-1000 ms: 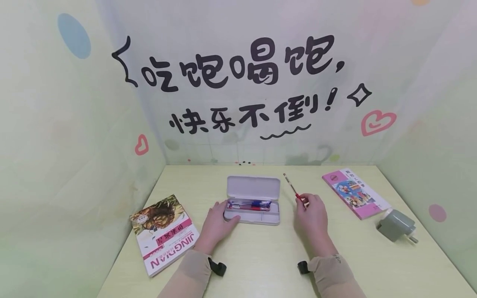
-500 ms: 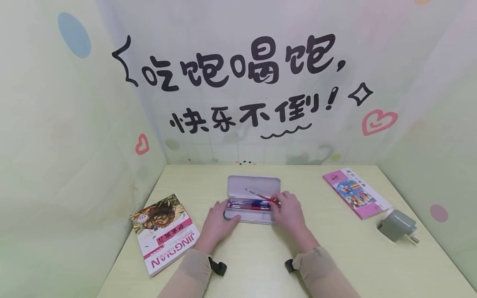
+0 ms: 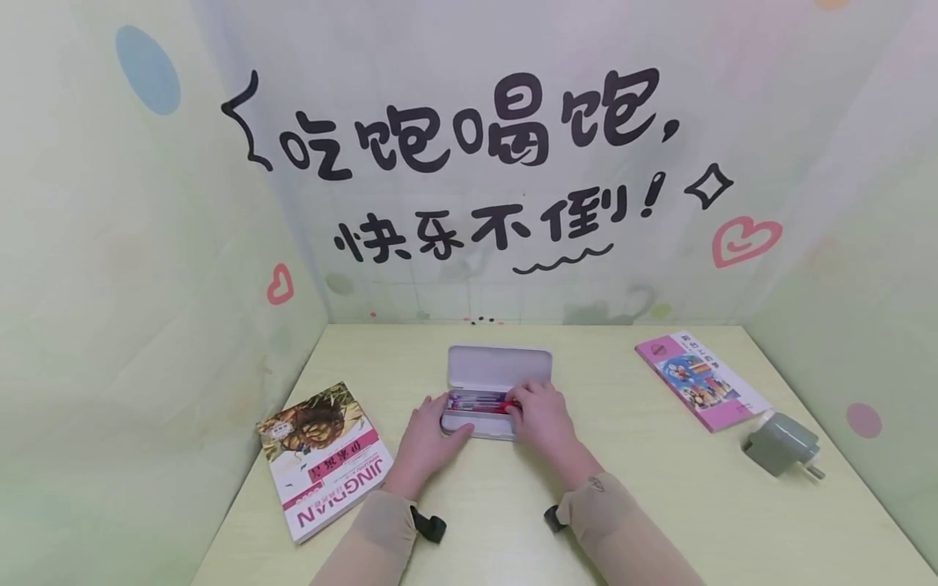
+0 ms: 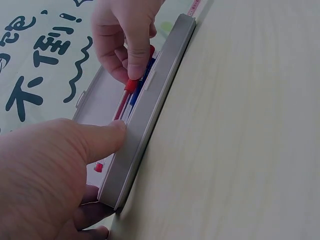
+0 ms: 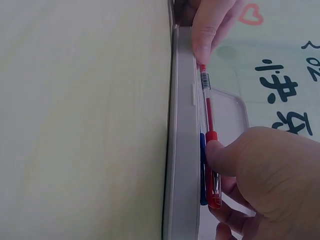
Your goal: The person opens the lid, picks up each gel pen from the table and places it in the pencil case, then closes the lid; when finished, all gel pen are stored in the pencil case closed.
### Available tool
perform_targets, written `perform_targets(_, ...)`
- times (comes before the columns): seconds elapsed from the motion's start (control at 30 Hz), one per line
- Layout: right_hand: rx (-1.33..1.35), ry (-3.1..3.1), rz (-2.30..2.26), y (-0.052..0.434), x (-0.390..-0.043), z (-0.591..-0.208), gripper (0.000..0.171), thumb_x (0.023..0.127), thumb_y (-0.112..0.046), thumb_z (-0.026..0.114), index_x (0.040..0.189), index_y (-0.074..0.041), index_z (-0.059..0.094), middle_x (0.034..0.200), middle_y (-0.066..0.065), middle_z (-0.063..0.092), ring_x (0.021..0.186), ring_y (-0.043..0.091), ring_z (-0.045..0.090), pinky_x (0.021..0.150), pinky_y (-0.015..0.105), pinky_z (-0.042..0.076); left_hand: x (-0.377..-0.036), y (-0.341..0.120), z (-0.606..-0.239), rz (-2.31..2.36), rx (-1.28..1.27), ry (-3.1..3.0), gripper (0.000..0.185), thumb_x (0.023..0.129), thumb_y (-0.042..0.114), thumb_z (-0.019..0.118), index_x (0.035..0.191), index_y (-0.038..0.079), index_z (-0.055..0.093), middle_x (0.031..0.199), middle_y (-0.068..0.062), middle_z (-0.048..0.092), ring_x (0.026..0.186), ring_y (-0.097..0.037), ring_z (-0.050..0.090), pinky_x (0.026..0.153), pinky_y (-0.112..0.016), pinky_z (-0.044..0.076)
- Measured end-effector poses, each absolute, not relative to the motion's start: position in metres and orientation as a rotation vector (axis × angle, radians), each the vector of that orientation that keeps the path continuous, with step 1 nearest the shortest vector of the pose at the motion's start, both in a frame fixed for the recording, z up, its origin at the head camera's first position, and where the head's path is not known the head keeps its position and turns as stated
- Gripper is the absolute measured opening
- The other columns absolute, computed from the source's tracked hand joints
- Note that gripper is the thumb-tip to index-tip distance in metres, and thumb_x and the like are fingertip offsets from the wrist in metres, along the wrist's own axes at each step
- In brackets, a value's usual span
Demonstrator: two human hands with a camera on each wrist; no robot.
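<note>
1. The pencil case [image 3: 497, 403] lies open in the middle of the table [image 3: 659, 488], its lid [image 3: 500, 368] folded back on the far side.
2. The right hand [image 3: 538, 415] has come across from the bare table right of the case, bringing a red pen [image 5: 209, 145] with it. The grip is closed: thumb and fingers pinch the pen near its red cap end.
3. The pen now lies low along the case's far tray, beside the blue pen [image 4: 141, 85] already there, so it looks nearly laid in but not yet let go.
4. The left hand [image 3: 428, 439] stays at the case's left end, its grip curled round that corner with the thumb pressed on the near wall.
5. A book [image 3: 326, 460] lies left of the case; a pink booklet [image 3: 699, 378] and a grey sharpener [image 3: 780, 443] lie to its right.
</note>
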State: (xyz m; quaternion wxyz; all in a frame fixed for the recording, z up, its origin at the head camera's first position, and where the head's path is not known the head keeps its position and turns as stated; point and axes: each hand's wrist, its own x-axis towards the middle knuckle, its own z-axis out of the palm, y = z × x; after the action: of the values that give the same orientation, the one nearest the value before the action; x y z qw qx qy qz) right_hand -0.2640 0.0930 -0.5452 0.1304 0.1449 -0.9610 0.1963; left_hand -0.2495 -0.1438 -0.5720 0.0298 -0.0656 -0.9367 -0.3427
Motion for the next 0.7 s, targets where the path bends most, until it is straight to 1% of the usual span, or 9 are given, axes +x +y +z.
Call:
perform_targets(0.2,0.404,-2.808,0.518,0.0875,-0.2650,-0.5434,0.004,0.100,-0.018,0.080,0.103,-0.019,0.078,0.108,0.004,0.070,0.106,0.029,0.058,0.087,0.048,0.053,-0.2495,-0.1448,-0.5710,-1.069,-0.210,-2.884,0.084,0.099,0.051,0.077,0.164,0.005,0.049,0.166,-0.022,0.055,0.164,-0.049,0.037,0.139,-0.067,0.026)
perform_targets(0.37,0.391,-2.815,0.489,0.0865,-0.2652,-0.5420,0.005,0.101,-0.021,0.080,0.105,-0.020,0.079,0.109,0.002,0.071,0.107,0.029,0.058,0.089,0.046,0.052,-0.2499,-0.1447,-0.5706,-1.073,-0.216,-2.880,0.083,0.099,0.050,0.077,0.164,0.006,0.050,0.166,-0.021,0.056,0.164,-0.050,0.037,0.138,-0.068,0.026)
perform_targets(0.53,0.385,-2.812,0.504,0.0867,-0.2662,-0.5420,0.005,0.100,-0.021,0.080,0.105,-0.021,0.080,0.107,0.003,0.070,0.107,0.030,0.057,0.087,0.046,0.051,-0.2494,-0.1444,-0.5701,-1.075,-0.225,-2.879,0.082,0.100,0.051,0.076,0.164,0.007,0.050,0.166,-0.020,0.056,0.164,-0.049,0.038,0.139,-0.067,0.026)
perform_targets(0.7,0.348,-2.798,0.553,0.0872,-0.2726,-0.5393,0.012,0.101,-0.026,0.080,0.111,-0.020,0.080,0.117,0.006,0.073,0.116,0.032,0.059,0.096,0.051,0.055,-0.2499,-0.1450,-0.5714,-1.064,-0.224,-2.880,0.083,0.099,0.050,0.077,0.163,0.006,0.051,0.165,-0.021,0.057,0.163,-0.050,0.039,0.138,-0.068,0.028)
